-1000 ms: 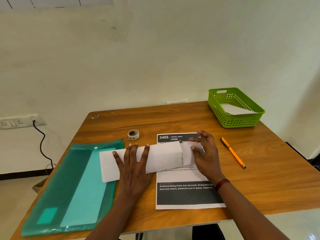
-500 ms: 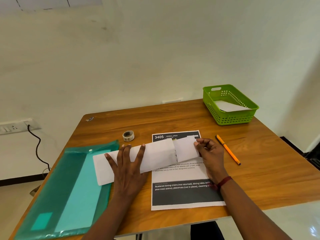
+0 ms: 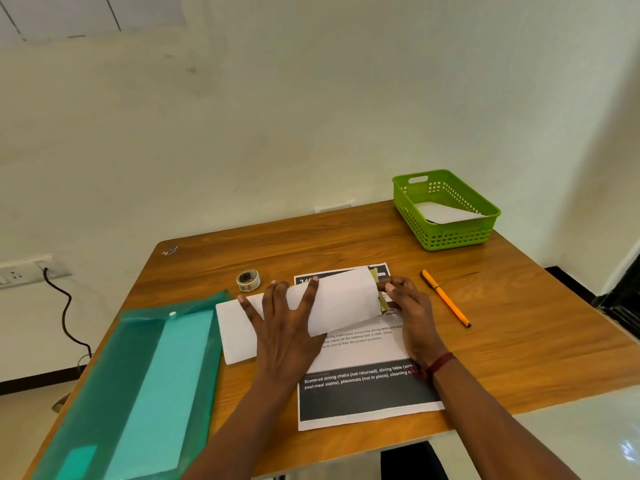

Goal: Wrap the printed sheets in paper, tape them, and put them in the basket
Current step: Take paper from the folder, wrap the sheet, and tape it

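The left grip (image 3: 284, 327) presses flat on the long white paper wrap (image 3: 346, 299); the right grip (image 3: 408, 306) pinches its right end. The round tape roll (image 3: 248, 280) lies nearer the left grip.

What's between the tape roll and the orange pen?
Head view: the white wrapping paper over the printed sheet, left hand flat on it, right hand pinching its right end.

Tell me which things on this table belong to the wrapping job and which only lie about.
Job: folded white paper wrap; printed sheet with dark bands; small roll of tape; green plastic basket.
Lying about: orange pen; teal plastic folder.
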